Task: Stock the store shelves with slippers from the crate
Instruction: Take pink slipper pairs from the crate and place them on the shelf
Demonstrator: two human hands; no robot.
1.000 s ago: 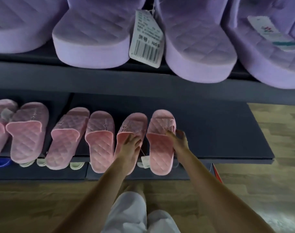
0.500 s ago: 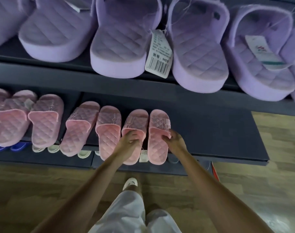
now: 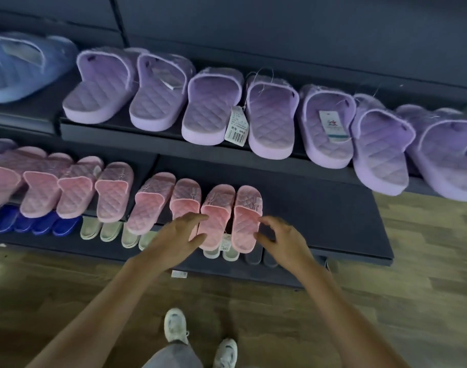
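at seven o'clock the left hand (image 3: pixel 174 236) hides the heel of a pink slipper (image 3: pixel 186 199); at ten o'clock the edge cuts the blue slipper (image 3: pixel 22 67).

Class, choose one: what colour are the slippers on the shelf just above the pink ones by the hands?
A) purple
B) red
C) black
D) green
A: quilted purple slippers line the upper shelf, directly above the pink slippers.

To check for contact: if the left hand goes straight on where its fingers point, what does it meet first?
Probably the second pink slipper from the right. The left hand points up and rightward at it and may be touching it; depth is unclear.
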